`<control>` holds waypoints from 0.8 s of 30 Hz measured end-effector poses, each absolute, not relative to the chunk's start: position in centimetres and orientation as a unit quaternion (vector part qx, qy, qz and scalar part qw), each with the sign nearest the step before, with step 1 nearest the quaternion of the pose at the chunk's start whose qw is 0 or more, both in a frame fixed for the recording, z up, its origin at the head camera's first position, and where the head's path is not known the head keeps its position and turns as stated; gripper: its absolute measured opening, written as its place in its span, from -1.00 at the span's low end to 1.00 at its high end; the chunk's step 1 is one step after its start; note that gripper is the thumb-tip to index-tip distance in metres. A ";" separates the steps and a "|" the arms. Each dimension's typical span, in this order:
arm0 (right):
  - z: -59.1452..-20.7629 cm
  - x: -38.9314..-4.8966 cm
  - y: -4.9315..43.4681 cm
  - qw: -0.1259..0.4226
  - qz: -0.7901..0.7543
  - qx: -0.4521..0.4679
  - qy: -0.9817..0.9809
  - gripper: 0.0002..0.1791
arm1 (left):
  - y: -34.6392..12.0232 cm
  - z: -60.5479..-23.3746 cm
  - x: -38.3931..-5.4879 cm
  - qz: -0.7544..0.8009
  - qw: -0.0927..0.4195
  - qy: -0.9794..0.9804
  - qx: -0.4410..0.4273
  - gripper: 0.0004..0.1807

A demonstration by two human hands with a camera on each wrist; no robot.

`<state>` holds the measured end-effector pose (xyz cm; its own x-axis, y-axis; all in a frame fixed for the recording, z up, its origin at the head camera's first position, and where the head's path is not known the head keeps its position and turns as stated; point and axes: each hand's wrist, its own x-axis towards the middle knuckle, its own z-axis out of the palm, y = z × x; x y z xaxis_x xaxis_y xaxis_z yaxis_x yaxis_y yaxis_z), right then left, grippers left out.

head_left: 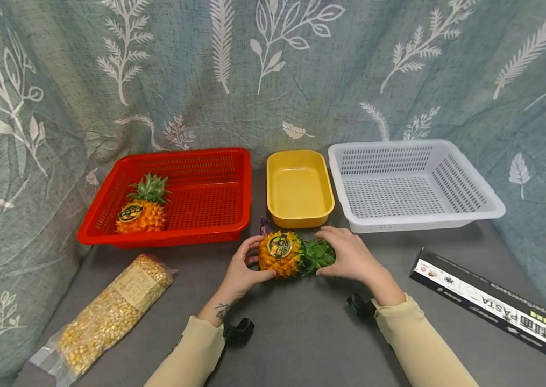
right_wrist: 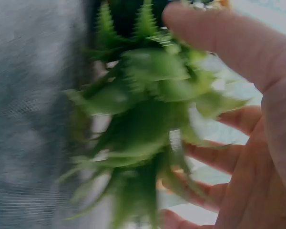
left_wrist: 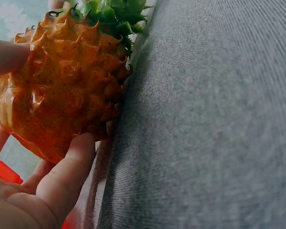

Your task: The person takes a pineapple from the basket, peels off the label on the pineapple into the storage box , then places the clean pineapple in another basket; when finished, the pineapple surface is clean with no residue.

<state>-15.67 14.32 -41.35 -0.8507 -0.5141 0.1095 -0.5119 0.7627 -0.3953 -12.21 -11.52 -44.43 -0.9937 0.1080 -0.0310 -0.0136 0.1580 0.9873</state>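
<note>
A small orange pineapple (head_left: 279,260) with a round dark label lies on its side on the grey table, its green crown pointing right. My left hand (head_left: 246,271) grips the body from the left, thumb in front and fingers behind; in the left wrist view its fingertips press the spiky skin (left_wrist: 66,86). On the other end, my right hand (head_left: 352,258) holds the leafy crown (right_wrist: 143,114), with the thumb across the leaves near the body and the other fingers behind them. A purple-wrapped item (head_left: 264,226) shows partly behind the pineapple.
A red basket (head_left: 205,236) with another pineapple (head_left: 142,215) stands at the back left. Beside it are a yellow tub (head_left: 299,188) and a white basket (head_left: 418,220). A bag of corn kernels (head_left: 113,312) lies left, a pasta box (head_left: 495,306) right.
</note>
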 end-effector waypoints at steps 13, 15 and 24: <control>-38.1 -15.6 10.7 -0.108 -0.377 -0.290 0.873 -0.82 | -11.3 -44.4 -12.0 0.643 0.040 0.765 0.028 -0.24; -37.9 -15.9 9.8 -0.090 -0.365 -0.297 0.878 -0.81 | -11.4 -44.4 -12.1 0.642 0.040 0.765 0.030 -0.23; -37.7 -17.4 7.4 -0.018 -0.287 -0.315 0.904 -0.70 | -11.5 -44.5 -12.1 0.642 0.037 0.765 0.034 -0.21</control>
<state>-17.36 7.41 -37.66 -0.8005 -0.5600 0.2133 -0.5807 0.6368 -0.5072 -12.05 -11.46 -44.48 -0.9949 0.1003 -0.0134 0.0041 0.1726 0.9850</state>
